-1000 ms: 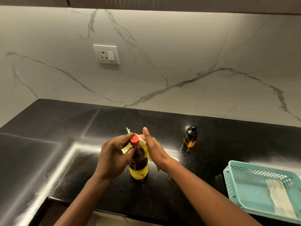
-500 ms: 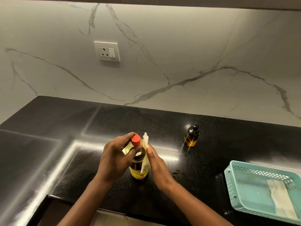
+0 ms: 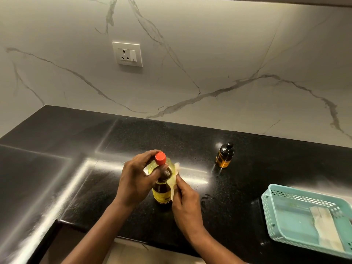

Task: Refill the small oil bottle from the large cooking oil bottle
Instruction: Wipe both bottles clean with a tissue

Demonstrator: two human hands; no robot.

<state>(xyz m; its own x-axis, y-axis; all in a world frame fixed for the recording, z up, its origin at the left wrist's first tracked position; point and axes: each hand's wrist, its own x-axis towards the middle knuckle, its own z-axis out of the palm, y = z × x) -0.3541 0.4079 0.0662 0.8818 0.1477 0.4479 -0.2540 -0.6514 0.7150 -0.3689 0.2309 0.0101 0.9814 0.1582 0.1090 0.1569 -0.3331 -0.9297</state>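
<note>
left hand (image 3: 136,184) grips the red-capped large oil bottle (image 3: 162,189) on glossy black granite; right hand (image 3: 187,204) pinches a pale cloth (image 3: 174,184) against its side.

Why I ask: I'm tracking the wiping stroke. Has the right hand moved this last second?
Yes. The right hand, holding a cloth, slid down the large bottle, from beside its red cap to its label, toward the person.
</note>
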